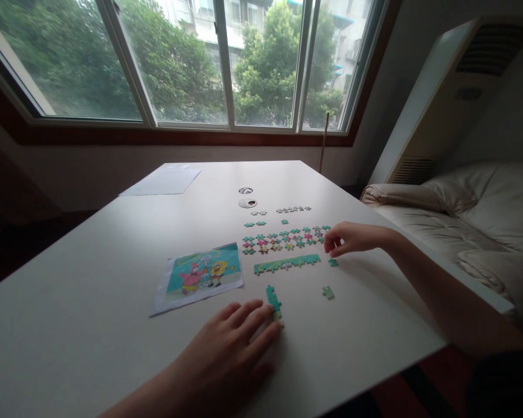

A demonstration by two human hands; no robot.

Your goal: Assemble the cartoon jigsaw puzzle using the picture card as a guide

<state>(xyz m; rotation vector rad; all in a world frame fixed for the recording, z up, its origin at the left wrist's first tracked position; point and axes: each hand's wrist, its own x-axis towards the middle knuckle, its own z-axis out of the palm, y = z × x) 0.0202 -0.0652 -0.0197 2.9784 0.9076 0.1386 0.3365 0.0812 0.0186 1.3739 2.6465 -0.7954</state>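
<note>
My left hand (239,334) lies on the white table with its fingers stretched out, the fingertips touching a short upright strip of joined jigsaw pieces (272,296). The strip is teal at the top and paler below, partly covered by my fingers. At the right end of the loose puzzle-piece rows (283,238), my right hand (343,238) is bent in a pinch; whether a piece is between its fingertips cannot be made out. Just below it lies a teal piece (333,262). A longer joined strip (287,264) runs sideways above my left hand. One pale green piece (328,292) lies apart.
Left of the strips is a printed cartoon picture (204,276). Small teal pieces (255,224), pale pieces (293,209) and two round items (247,203) lie farther back. White paper (165,180) rests at the far left. A sofa (475,215) stands right of the table.
</note>
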